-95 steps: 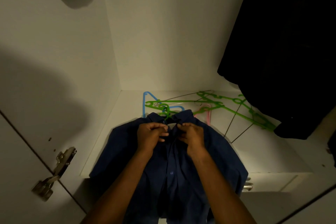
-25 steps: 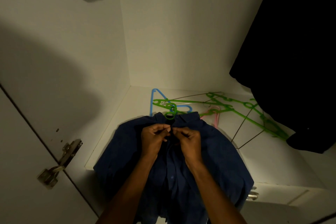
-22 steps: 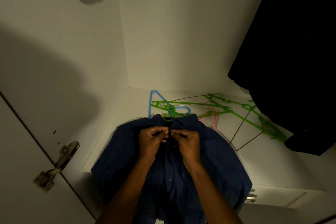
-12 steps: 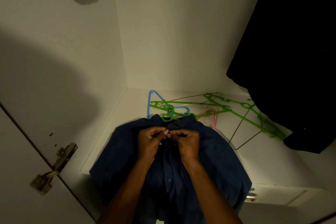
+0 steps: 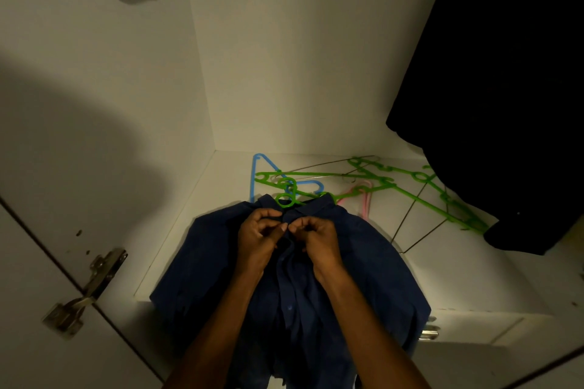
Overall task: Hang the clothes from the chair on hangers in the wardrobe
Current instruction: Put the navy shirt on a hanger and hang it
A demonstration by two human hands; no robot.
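Both hands (image 5: 289, 238) on soft, perhaps cotton shirt (image 5: 373, 265)

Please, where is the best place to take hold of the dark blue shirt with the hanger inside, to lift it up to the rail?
Probably by the green plastic hanger hook that sticks out of the collar of the dark blue button shirt, coming from above. The shirt lies flat on the white wardrobe shelf; the hook is the only rigid part showing. Left hand and right hand pinch the placket just below it.
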